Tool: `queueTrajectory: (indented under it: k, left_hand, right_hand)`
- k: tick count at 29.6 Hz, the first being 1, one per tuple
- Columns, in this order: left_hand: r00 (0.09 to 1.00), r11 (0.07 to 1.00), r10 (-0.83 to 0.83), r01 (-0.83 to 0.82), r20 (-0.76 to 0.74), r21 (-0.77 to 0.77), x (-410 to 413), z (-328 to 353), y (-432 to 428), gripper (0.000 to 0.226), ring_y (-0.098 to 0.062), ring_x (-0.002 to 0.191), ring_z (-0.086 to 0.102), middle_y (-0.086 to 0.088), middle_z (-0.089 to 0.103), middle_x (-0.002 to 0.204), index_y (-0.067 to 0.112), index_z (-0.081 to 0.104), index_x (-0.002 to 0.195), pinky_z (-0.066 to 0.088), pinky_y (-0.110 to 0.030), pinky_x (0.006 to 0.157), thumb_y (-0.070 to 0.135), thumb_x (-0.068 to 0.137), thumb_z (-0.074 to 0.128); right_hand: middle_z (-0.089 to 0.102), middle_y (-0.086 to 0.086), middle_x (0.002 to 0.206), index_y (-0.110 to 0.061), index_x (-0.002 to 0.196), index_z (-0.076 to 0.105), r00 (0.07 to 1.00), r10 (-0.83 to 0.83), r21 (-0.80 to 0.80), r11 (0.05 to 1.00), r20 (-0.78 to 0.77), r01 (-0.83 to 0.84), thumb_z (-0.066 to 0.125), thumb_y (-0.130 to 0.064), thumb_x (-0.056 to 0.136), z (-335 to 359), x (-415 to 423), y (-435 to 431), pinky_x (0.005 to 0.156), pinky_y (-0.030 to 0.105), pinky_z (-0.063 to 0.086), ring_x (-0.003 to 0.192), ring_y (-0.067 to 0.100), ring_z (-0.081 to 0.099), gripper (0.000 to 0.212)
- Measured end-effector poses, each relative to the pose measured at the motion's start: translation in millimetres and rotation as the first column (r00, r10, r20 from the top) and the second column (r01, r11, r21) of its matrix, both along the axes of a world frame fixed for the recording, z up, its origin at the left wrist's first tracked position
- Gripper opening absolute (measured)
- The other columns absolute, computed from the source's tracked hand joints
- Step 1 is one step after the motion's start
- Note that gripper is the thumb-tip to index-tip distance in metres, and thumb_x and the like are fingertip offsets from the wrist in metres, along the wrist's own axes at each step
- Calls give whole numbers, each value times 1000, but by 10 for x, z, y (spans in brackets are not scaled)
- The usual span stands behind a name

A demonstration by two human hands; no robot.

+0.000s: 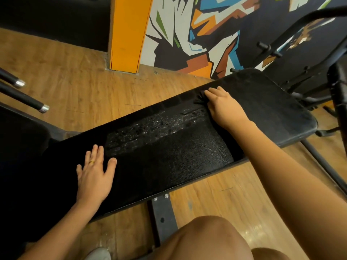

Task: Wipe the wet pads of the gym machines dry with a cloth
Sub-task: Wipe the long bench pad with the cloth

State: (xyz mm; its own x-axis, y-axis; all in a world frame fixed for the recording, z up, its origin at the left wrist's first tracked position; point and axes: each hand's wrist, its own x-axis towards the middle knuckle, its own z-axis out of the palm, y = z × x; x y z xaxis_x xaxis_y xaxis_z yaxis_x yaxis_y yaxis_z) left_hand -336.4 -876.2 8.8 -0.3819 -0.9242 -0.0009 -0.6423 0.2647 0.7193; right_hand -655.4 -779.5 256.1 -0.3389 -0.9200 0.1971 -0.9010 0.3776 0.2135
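Note:
A long black bench pad (272,102) runs from lower left to upper right. A glistening wet patch (159,124) covers its middle. My right hand (223,107) lies on the pad just right of the wet patch, fingers stretched out flat. They press on a dark cloth (199,99), which shows as a small bunched fold at the fingertips and is hard to tell from the pad. My left hand (94,173), with a ring on it, rests flat and spread on the pad's near left part and holds nothing.
The bench's metal frame (164,216) stands on a wooden floor, and my knee (210,241) is right before it. Black bars with chrome ends (42,107) jut in at the left. Another black machine frame (338,94) stands at the right, against a painted wall.

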Motion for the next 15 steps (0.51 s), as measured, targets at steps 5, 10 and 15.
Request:
queueTrajectory:
  k: [5, 10, 15]
  left_hand:
    - [1000, 1000, 2, -2, -4, -6, 11, 0, 1, 66, -18, 156, 5, -1, 14, 169, 14, 22, 160, 6, -52, 125, 49, 105, 35]
    - [1000, 1000, 4, -3, 5, -15, 11, -21, -10, 66, -19, 156, 6, -2, 14, 169, 14, 22, 160, 7, -52, 125, 49, 105, 34]
    - [1000, 1000, 2, -1, 6, -9, 6, -25, -8, 67, -18, 156, 5, -1, 13, 169, 14, 21, 160, 6, -52, 125, 50, 105, 33]
  right_hand:
    - [49, 14, 150, -7, 146, 48, 999, 32, 29, 999, -37, -31, 52, -15, 101, -58, 288, 642, 110, 51, 40, 142, 40, 38, 46]
    - [45, 17, 152, -8, 146, 49, 1000, 7, -20, 1000, -2, -7, 56, -17, 101, -109, 361, 832, 115, 55, 34, 145, 40, 36, 47]
    - [55, 16, 141, -2, 139, 55, 999, 12, -26, 1000, -31, -13, 55, -13, 100, -129, 416, 735, 107, 55, 40, 137, 41, 41, 40]
